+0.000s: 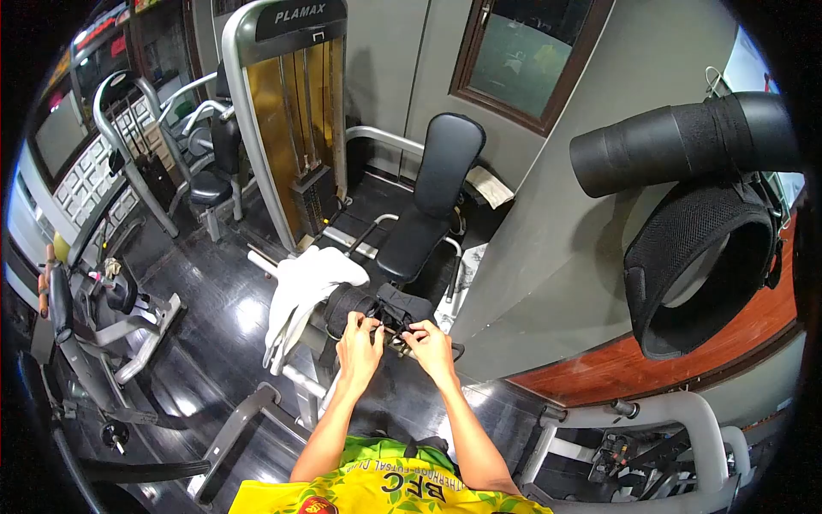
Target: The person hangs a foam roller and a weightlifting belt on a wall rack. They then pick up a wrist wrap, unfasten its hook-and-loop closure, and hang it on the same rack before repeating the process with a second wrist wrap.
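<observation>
My left hand [360, 349] and my right hand [429, 349] are close together in front of me. Both have their fingers pinched at the near side of a black fabric item [406, 303], perhaps a bag or strap gear. What lies between the fingertips is too small to make out. Left of that item is a dark rounded pad or roll [345, 307], touching it or nearly so. A white towel [304, 295] drapes over a machine's frame just beyond my left hand.
A weight-stack machine [287, 128] marked PLAMAX stands ahead, beside a black padded seat [413, 247] with a tall backrest [452, 158]. At right hang a black belt [651, 283] and a black roller pad [638, 150]. Grey machine frames [248, 428] flank me on the dark floor.
</observation>
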The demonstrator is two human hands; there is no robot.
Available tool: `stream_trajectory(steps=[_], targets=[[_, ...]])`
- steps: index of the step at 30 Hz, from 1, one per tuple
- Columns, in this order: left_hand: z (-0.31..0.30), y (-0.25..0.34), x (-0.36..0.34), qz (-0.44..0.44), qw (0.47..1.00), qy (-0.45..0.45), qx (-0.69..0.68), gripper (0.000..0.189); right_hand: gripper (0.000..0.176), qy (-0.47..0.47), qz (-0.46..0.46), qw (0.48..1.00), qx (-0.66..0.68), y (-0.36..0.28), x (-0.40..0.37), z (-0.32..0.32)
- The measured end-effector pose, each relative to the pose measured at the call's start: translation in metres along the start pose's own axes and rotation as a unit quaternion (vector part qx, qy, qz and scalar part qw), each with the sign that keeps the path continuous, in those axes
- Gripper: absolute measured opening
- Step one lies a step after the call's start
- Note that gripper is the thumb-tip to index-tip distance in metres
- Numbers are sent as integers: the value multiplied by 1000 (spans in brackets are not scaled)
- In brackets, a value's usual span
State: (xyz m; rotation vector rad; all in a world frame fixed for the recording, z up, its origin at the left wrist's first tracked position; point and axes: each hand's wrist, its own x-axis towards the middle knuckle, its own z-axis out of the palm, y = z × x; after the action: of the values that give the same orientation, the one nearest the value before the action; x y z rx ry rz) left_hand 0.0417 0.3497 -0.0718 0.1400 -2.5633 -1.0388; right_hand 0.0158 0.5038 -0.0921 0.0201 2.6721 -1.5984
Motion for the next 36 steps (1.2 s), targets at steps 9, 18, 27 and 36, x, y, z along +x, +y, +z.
stream_trajectory(steps=[9, 18, 27, 36], targets=[[3, -4, 4, 52, 999, -2, 3, 14, 28, 3, -22, 1000, -11, 12, 2, 4], [-12, -11, 27, 33, 990, -108, -79, 19, 28, -9, -21, 1000, -2, 13, 2, 4], [-32, 8, 25, 60, 987, -92, -120, 21, 25, -15, -31, 999, -1, 12, -8, 1], [-49, 45, 42, 97, 972, -35, -211, 20, 28, 12, -55, 998, -19, 13, -2, 0]])
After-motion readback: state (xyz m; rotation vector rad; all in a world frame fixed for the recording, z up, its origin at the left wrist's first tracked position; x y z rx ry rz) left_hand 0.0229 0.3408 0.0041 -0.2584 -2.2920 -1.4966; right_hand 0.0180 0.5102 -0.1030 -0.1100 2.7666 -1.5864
